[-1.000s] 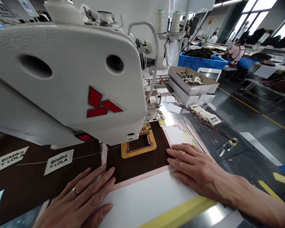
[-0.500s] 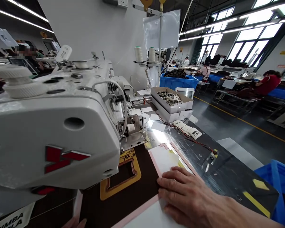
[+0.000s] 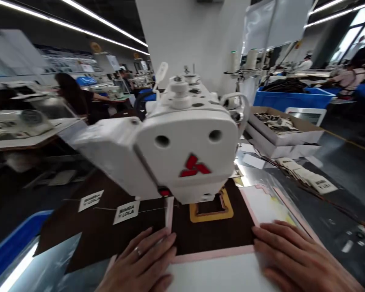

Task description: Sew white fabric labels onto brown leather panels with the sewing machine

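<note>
My left hand (image 3: 144, 259), with a ring on one finger, lies with outstretched fingers on dark brown fabric (image 3: 212, 239) and the edge of a white, pink-edged template (image 3: 215, 275). On the template's right side rests my right hand (image 3: 287, 253), its fingers flat. Between and beyond the hands, a yellow frame (image 3: 229, 213) with a cut-out opening surrounds part of the fabric, partly beneath the white sewing machine head (image 3: 185, 134). Two printed labels, one nearer (image 3: 126, 212) and one farther left (image 3: 91, 200), lie on the fabric, with thread running by them. The needle area is hidden.
At right are a cardboard box of labels (image 3: 298, 136), a row of loose labels (image 3: 310, 176) and a cord on the metal tabletop (image 3: 328, 223). A blue bin (image 3: 20, 243) stands at lower left. Another person (image 3: 75, 95) sits at the left behind.
The view has swung left and drawn back from the machine. My left hand, barely visible before, now shows on the fabric. My right hand stays on the template.
</note>
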`<action>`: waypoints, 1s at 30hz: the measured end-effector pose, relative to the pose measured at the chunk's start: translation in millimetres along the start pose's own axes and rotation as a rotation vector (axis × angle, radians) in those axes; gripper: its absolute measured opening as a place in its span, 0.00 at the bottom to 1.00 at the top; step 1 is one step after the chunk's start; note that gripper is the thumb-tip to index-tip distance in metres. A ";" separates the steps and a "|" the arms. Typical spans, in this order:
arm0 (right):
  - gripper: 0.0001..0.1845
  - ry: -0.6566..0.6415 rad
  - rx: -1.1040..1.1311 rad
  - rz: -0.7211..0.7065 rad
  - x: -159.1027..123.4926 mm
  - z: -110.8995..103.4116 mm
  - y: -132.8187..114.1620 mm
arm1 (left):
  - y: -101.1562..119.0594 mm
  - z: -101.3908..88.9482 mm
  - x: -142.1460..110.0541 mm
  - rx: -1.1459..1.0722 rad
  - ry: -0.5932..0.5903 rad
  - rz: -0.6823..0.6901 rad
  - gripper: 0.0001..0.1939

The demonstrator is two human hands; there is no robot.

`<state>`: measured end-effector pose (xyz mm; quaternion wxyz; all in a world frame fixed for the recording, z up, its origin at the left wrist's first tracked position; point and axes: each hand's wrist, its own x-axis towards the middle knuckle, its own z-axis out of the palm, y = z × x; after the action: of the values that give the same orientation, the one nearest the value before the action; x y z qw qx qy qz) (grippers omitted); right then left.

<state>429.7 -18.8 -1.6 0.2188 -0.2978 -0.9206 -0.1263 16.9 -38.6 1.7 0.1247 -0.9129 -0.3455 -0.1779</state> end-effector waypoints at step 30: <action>0.17 -0.082 0.100 0.084 -6.8 -0.3 -5.8 | 9.9 -16.3 3.2 -0.155 -0.122 -0.052 0.18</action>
<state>431.2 -26.9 -5.2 0.2004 -0.3296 -0.9208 -0.0584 21.9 -49.7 16.8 0.0277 -0.9197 -0.3613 -0.1514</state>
